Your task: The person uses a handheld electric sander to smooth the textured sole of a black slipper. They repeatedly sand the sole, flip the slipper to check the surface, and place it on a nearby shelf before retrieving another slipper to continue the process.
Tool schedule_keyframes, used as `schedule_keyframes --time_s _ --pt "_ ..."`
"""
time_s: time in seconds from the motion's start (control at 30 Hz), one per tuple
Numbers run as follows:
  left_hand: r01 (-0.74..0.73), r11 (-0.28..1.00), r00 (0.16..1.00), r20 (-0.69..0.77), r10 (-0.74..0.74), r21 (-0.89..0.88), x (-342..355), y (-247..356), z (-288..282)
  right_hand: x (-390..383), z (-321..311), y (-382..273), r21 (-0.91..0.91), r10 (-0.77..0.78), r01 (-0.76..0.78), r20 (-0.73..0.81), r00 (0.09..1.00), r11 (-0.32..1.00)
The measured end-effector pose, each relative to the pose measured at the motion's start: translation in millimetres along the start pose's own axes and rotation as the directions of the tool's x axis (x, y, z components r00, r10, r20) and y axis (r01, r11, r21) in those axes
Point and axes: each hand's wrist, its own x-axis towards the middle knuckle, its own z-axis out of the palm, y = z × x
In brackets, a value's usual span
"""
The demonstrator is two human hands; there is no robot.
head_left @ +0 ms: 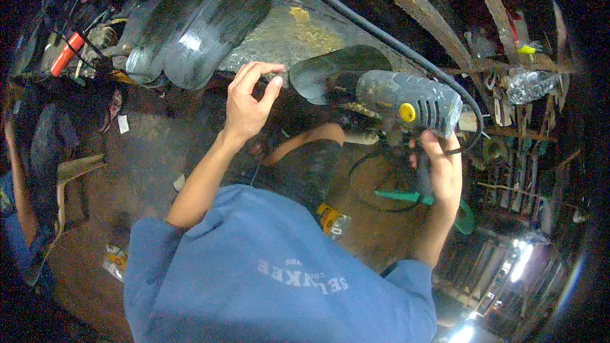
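Note:
My right hand is wrapped round the handle of a grey heat gun with a yellow button and side vents. Its dark front end points left over a black, curved, sole-shaped piece at the bench edge. My left hand is at the left tip of that piece, thumb and forefinger curved and slightly apart. Whether the fingertips touch the piece is hard to see. Two glossy black sole-shaped pieces lie side by side farther left.
A stained grey bench top spans the back. A thick dark cable crosses it down to the heat gun. An orange-red cylinder stands among clutter at left. Another person's arm shows at the left edge. Tools hang at right.

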Motion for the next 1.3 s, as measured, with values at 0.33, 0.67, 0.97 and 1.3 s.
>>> schedule_keyframes --time_s 0.33,0.67,0.97,1.3 --pt "-0.049 0.993 0.974 0.215 0.071 -0.104 28 13 24 24 -29 40 -0.028 0.018 -0.027 -0.301 0.954 0.999" --pt "-0.13 0.97 0.881 0.473 0.018 0.204 79 23 107 25 -8 22 -0.026 -0.033 0.029 -0.194 0.98 0.999" --pt "-0.164 0.871 0.709 0.669 -0.222 0.463 122 11 135 -1 -32 30 0.021 -0.071 0.083 -0.342 0.937 0.996" --pt "0.115 0.987 0.854 0.497 -0.155 0.111 174 -17 113 -27 -47 46 0.034 0.017 -0.008 -0.268 0.963 0.999"
